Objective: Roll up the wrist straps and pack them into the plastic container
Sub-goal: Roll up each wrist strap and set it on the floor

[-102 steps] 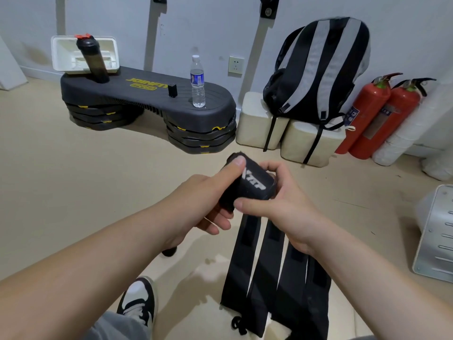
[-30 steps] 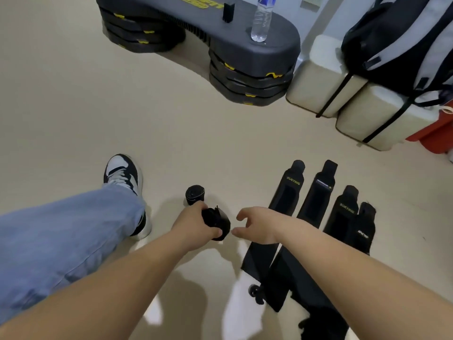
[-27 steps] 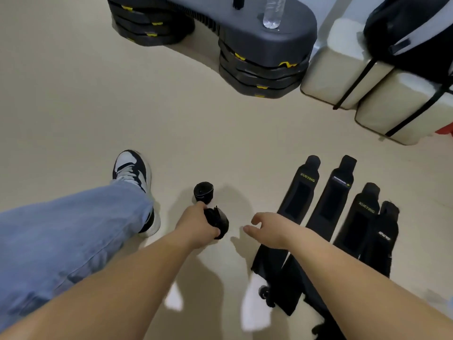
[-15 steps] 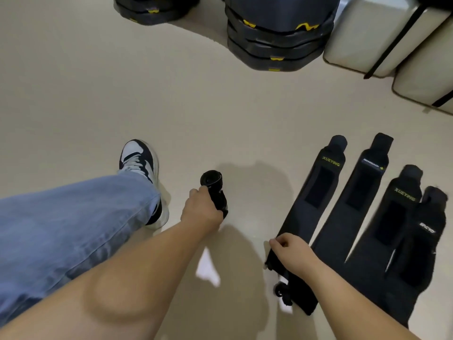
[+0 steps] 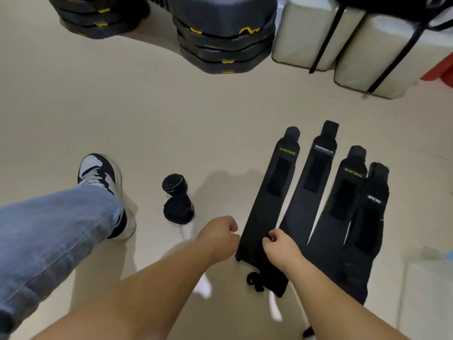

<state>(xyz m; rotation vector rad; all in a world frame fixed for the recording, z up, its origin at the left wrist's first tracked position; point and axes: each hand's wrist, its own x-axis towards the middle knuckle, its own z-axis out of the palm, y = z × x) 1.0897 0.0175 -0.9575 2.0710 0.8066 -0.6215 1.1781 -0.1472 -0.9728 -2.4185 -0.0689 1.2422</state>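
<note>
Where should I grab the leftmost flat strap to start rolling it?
Pinch the near end of the leftmost strap from your side: it lies flat, pointing away from you, and that end is at your left hand and right hand.

1. Bare floor (image 5: 171,114) lies open ahead of my left grip (image 5: 218,234), all the way to the stacked weight plates (image 5: 225,50)
2. Two rolled straps (image 5: 179,209) stand touching each other, just ahead and left of that grip; beyond them my shoe (image 5: 100,175) and jeans leg (image 5: 54,229) block the left
3. Four flat straps (image 5: 316,192) cover the floor on the right, with thin slivers of floor between them; my right grip (image 5: 279,244) sits on the near end of the leftmost
4. Padded blocks (image 5: 306,33) close the far right; a blurred pale object (image 5: 426,303) stands near right
</note>
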